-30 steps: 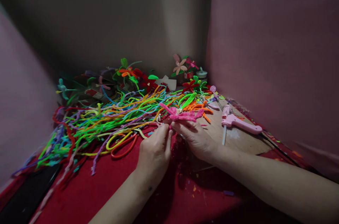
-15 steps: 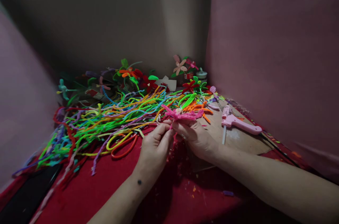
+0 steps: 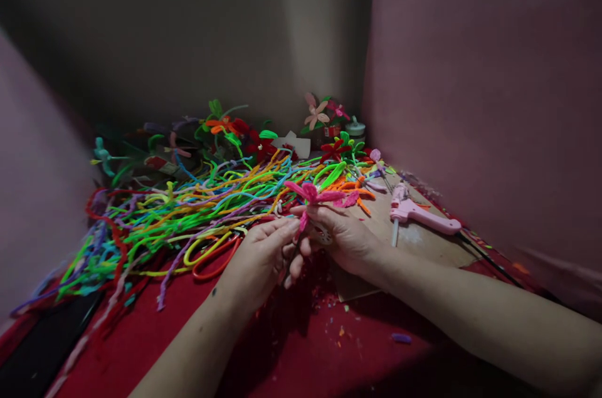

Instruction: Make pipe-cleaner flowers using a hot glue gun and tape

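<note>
Between my hands is a pink pipe-cleaner flower (image 3: 324,195), its long petals spread out above my fingers. My left hand (image 3: 270,247) pinches a lower pink petal with thumb and forefinger, its other fingers curled beneath. My right hand (image 3: 345,238) is closed on the flower's base from the right side. A thin dark stem seems to run down by the left fingers; its lower part is hard to make out. Right behind the flower lie a green leaf loop (image 3: 333,177) and orange pipe-cleaner pieces (image 3: 360,188).
A heap of coloured pipe cleaners (image 3: 188,216) spreads to the left, with red-handled scissors (image 3: 219,263) at its front. On a brown board (image 3: 423,247) rests a pink glue gun (image 3: 418,213). Finished flowers (image 3: 316,111) and a small jar (image 3: 355,128) stand by the back wall.
The pink flower has turned so its petals stand up and show more clearly. My left hand has shifted slightly left and down, and its lower fingers now show beneath the flower.
</note>
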`<state>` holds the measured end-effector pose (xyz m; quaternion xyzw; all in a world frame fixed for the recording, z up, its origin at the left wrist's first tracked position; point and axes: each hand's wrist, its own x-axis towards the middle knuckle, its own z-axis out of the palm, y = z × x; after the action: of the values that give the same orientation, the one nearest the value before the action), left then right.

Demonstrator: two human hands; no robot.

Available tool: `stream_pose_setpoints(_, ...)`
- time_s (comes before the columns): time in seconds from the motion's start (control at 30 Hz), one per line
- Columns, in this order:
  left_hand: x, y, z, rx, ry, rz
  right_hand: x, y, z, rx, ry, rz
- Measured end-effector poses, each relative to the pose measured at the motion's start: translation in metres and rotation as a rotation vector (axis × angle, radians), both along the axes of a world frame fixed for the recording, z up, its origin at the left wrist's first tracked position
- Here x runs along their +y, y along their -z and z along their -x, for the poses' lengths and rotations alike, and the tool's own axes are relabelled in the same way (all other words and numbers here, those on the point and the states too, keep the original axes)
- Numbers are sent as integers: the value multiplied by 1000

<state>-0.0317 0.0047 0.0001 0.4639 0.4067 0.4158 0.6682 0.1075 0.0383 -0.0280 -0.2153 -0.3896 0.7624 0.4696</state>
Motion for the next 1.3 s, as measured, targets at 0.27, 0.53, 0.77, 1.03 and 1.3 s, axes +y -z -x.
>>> stream_pose_setpoints(0.27,3,6,-2,-76,17,8,1,5,-1,-39,24,-3)
stream_pose_setpoints(0.53,4,7,-1,-126,28,7,0,-3,-1,4,-25,-33)
stream_pose_setpoints(0.77,4,5,-5,-150,-10,35,-1,4,-1,45,-49,-122)
stream_pose_setpoints(1.03,1,3,-1,-66,-62,-3,-2,1,-3,118,-215,-189)
stream_pose_setpoints(1.3,-8,1,-9,348,-242,-322,1,7,0,49,22,-132)
